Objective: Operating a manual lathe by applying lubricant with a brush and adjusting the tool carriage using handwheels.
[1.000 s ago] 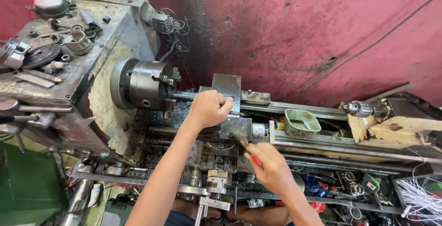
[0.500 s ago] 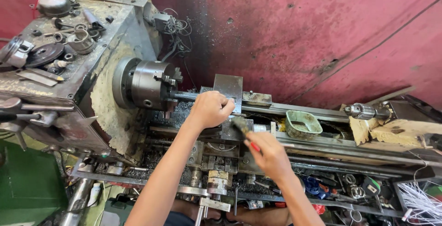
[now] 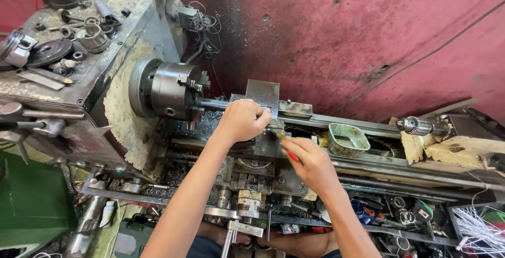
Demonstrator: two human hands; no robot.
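I stand at an old metal lathe (image 3: 131,116). Its chuck (image 3: 168,89) grips a dark round bar (image 3: 213,104) that runs right toward the tool post (image 3: 262,97). My left hand (image 3: 241,119) rests closed on top of the tool post, fingers curled over it. My right hand (image 3: 307,160) holds a small brush with a red handle (image 3: 292,156), its bristle end (image 3: 279,132) touching the carriage just right of my left hand. What my left fingers grip is hidden.
A green oval dish (image 3: 347,138) sits on the lathe bed. A drill chuck (image 3: 418,126) sticks out of the tailstock at right. Loose parts and tools (image 3: 58,47) cover the headstock top. Metal chips lie under the chuck. A red wall stands behind.
My right hand moved the brush up and left, closer to my left hand at the tool post. My left hand stayed in place.
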